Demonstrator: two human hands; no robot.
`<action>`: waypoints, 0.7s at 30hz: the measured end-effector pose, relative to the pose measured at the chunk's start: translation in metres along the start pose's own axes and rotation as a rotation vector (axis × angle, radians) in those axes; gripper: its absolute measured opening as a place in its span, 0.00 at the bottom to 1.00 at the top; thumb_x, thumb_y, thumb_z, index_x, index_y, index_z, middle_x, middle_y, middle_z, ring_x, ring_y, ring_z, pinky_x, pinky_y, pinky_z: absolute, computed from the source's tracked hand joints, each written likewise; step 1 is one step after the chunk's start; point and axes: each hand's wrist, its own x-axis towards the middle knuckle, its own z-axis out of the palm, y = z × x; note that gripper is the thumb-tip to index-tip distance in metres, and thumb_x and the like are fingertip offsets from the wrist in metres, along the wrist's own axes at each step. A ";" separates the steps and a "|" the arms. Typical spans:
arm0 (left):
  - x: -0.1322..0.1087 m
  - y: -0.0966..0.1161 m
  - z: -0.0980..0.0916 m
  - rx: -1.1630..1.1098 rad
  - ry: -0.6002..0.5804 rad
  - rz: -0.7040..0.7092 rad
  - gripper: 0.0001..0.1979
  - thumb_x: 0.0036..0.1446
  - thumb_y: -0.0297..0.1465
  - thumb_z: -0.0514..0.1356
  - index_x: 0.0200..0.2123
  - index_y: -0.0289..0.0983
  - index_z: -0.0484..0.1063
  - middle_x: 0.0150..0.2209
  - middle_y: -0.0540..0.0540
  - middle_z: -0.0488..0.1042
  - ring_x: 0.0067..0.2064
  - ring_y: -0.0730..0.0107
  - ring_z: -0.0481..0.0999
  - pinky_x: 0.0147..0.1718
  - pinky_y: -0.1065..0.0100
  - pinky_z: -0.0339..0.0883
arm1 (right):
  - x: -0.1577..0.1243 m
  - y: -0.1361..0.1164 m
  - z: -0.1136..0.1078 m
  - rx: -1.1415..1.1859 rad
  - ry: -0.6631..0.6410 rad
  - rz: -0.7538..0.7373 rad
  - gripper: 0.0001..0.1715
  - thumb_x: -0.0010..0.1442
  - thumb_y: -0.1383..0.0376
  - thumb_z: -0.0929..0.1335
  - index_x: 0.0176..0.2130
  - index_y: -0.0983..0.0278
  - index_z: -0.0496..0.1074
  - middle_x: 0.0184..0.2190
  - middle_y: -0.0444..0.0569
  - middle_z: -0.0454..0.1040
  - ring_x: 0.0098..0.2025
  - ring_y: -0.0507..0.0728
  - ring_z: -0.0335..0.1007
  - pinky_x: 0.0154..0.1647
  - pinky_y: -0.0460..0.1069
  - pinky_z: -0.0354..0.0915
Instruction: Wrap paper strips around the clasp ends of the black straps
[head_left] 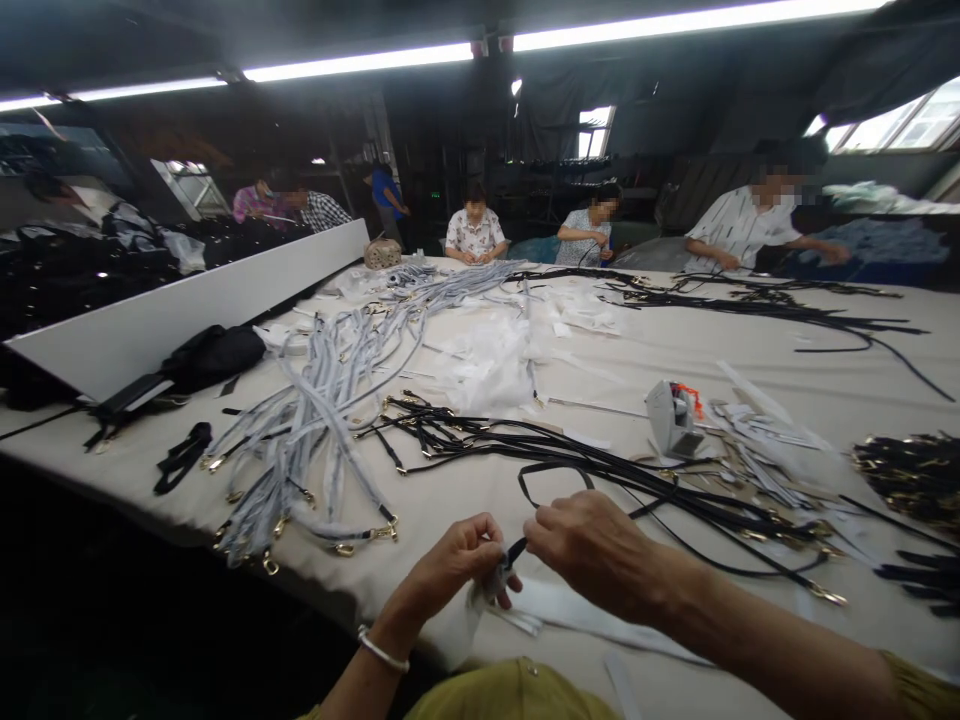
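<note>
1 black strap (516, 550) (narrow and flat).

There is one white box (670, 422). Nearer than it and leftward: one left hand (466, 556), one right hand (596, 540), one black strap (516, 551) between them, one bracelet (383, 652). Far left of the box: one white partition (217, 300). Beyond it: seven people (475, 232), one patterned bag (382, 253). Right: two dark piles (911, 475).
</note>
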 end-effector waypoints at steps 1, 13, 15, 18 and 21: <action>-0.001 0.000 0.003 -0.004 0.007 0.011 0.17 0.57 0.43 0.62 0.32 0.37 0.60 0.29 0.42 0.80 0.26 0.68 0.78 0.27 0.70 0.66 | -0.001 -0.002 0.003 -0.003 0.005 0.010 0.12 0.63 0.72 0.61 0.32 0.66 0.72 0.28 0.52 0.77 0.26 0.55 0.71 0.24 0.51 0.40; 0.003 -0.004 0.015 0.656 0.541 0.612 0.10 0.59 0.38 0.61 0.28 0.39 0.72 0.49 0.41 0.74 0.53 0.58 0.71 0.53 0.58 0.64 | 0.008 0.026 0.068 1.910 -0.283 0.229 0.31 0.54 0.59 0.71 0.55 0.66 0.65 0.34 0.50 0.77 0.26 0.50 0.70 0.28 0.45 0.61; 0.001 -0.010 0.012 0.784 0.626 0.648 0.11 0.59 0.38 0.61 0.28 0.40 0.74 0.46 0.41 0.74 0.50 0.58 0.72 0.49 0.59 0.67 | 0.005 0.022 0.078 2.010 -0.354 0.126 0.34 0.49 0.63 0.72 0.55 0.66 0.66 0.39 0.55 0.78 0.29 0.52 0.74 0.32 0.48 0.66; -0.005 -0.023 0.010 0.951 0.704 0.628 0.14 0.61 0.40 0.58 0.27 0.41 0.76 0.36 0.43 0.73 0.41 0.62 0.73 0.41 0.63 0.69 | 0.007 0.012 0.090 1.959 -0.339 0.105 0.29 0.48 0.66 0.71 0.51 0.66 0.72 0.39 0.55 0.78 0.26 0.52 0.74 0.30 0.47 0.66; -0.007 -0.040 0.013 0.936 0.807 0.471 0.14 0.59 0.45 0.57 0.37 0.42 0.74 0.28 0.49 0.70 0.31 0.66 0.73 0.33 0.67 0.69 | 0.018 -0.001 0.104 1.856 -0.217 0.206 0.20 0.46 0.69 0.68 0.41 0.69 0.78 0.33 0.52 0.79 0.25 0.49 0.71 0.25 0.42 0.58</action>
